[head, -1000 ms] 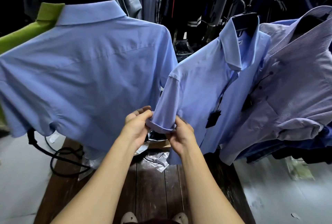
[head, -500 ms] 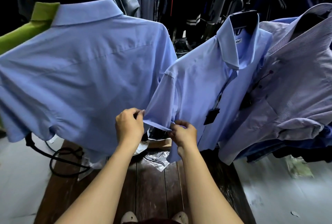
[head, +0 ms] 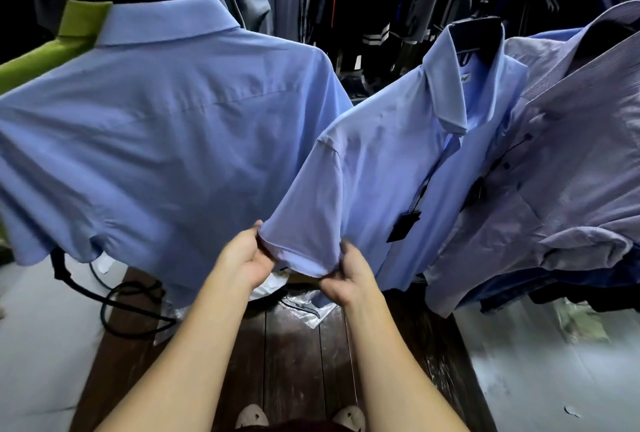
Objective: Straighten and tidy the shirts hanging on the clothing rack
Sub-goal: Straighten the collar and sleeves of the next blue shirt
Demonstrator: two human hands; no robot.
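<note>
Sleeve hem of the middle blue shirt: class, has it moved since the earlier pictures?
Yes. The sleeve hem has stretched leftward: the left hand has drawn its end away from the black tag, while the right hand holds the other end.

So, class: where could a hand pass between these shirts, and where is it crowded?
Free: the gap between the back-facing blue shirt and the light blue shirt; the wooden planks between the forearms. Crowded: where it overlaps the lilac shirt.

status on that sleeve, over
Left hand and right hand both pinch the sleeve hem of the middle blue shirt. Sleeve spread flat between them. Nothing blocking.
</note>
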